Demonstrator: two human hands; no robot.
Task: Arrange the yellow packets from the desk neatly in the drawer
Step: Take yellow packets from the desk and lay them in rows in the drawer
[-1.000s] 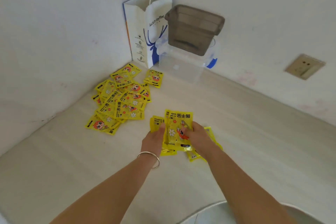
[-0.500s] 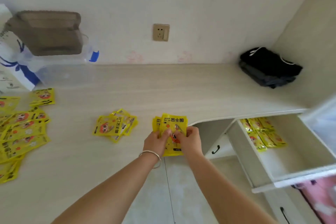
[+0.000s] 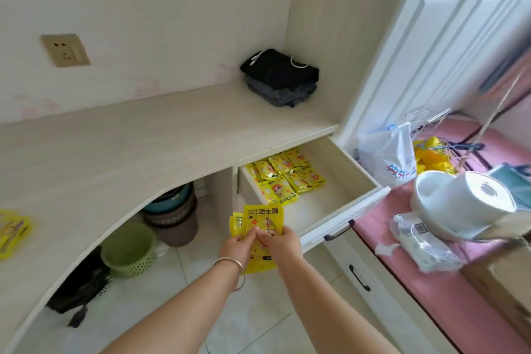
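A small stack of yellow packets [image 3: 263, 220] is held upright in front of me, over the floor just left of the open drawer [image 3: 339, 210]. My left hand [image 3: 237, 247] grips its left edge and my right hand [image 3: 280, 246] pinches its front. Several yellow packets [image 3: 284, 178] lie in rows at the back left of the drawer. A few more yellow packets [image 3: 11, 231] rest on the desk [image 3: 115, 146] at the far left edge of view.
Folded dark clothes [image 3: 280, 77] sit in the desk's back right corner. Under the desk stand a green basket [image 3: 129, 250], stacked brown buckets [image 3: 175, 215] and a black bag [image 3: 77, 287]. A pink bed [image 3: 431, 282] with paper rolls [image 3: 462, 204] and a plastic bag [image 3: 388, 152] lies right.
My view has swung right from the desk corner to the drawer. Both hands have carried the stack of packets off the desk and towards the open drawer.
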